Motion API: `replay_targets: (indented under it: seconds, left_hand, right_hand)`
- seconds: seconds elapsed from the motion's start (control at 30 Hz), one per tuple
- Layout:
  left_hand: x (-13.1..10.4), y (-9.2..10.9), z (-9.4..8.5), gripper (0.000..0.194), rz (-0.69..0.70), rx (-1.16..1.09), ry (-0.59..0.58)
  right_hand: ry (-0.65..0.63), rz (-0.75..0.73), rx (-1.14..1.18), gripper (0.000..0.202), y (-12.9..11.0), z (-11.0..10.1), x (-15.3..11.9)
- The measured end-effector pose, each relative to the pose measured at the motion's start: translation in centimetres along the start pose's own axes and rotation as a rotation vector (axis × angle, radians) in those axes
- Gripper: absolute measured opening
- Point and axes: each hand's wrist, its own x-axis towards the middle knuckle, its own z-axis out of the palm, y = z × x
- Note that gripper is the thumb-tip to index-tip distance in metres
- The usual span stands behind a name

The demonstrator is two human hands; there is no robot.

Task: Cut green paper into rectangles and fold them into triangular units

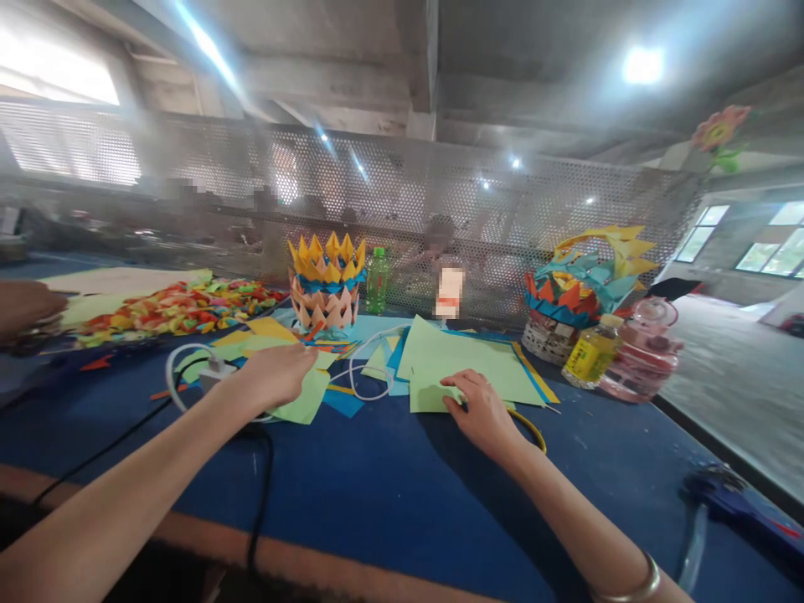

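My left hand point(280, 374) is closed, knuckles up, over scattered green, yellow and blue paper pieces. A small orange strip point(316, 330) shows just beyond its fingers; whether the fingers hold it or anything else is hidden. My right hand point(482, 412) is open, thumb and fingers apart, at a smaller light-green sheet point(427, 398). Larger light-green sheets point(468, 356) lie stacked behind it on blue and yellow paper. Past my left hand stands a folded-paper basket point(325, 289) with yellow, blue and peach points.
Colourful folded pieces point(182, 310) are heaped left, near another person's hand point(28, 306). A handled paper basket point(565, 293), yellow-labelled bottle point(590, 356) and pink jug point(646, 356) stand right. A blue glue gun point(741, 507) lies near right. A white power strip point(217, 373) and cables cross the table.
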Motion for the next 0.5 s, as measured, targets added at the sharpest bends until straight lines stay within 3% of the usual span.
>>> replay_targets:
  seconds: [0.1,0.17,0.33,0.5]
  left_hand:
    - [0.1,2.2,-0.1,0.03,0.072,-0.045,0.147]
    - [0.4,4.6,-0.1,0.027,0.182,-0.107,0.186]
    - [2.8,11.4,1.4,0.025,0.503,-0.294,0.095]
    - [8.5,15.4,3.1,0.032,0.607,-0.402,-0.005]
  right_hand:
    - [-0.007,0.0,-0.046,0.021,-0.2,-0.2,-0.1]
    - [-0.011,0.0,-0.084,0.02,-0.1,-0.3,-0.1]
    - [-0.021,0.039,-0.2,0.018,1.1,-0.4,-0.1]
    - [-0.018,0.14,-0.312,0.024,2.0,-1.1,0.2]
